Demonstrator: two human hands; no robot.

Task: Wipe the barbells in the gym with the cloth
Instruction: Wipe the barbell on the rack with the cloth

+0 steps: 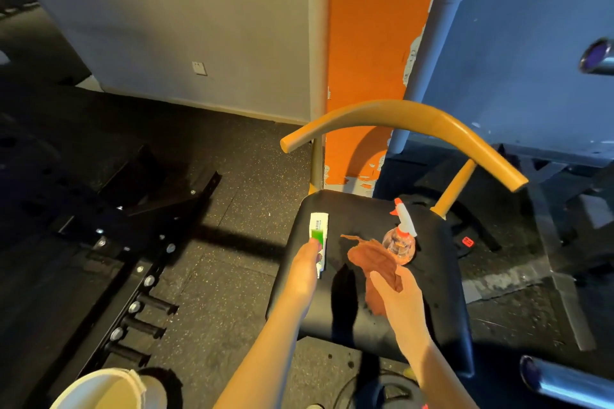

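A black chair seat with a curved orange backrest stands in front of me. My right hand grips a brown cloth that lies partly on the seat. My left hand holds a white and green tube over the seat's left side. Touching the cloth's far edge is a clear spray bottle with a white and orange trigger head. Two shiny barbell sleeve ends show, one at the bottom right and one at the right edge.
A black rack frame with several weight pegs lies across the floor at left. An orange pillar and grey pipes rise behind the chair. A weight plate lies on the floor below the seat. My light shoe is at bottom left.
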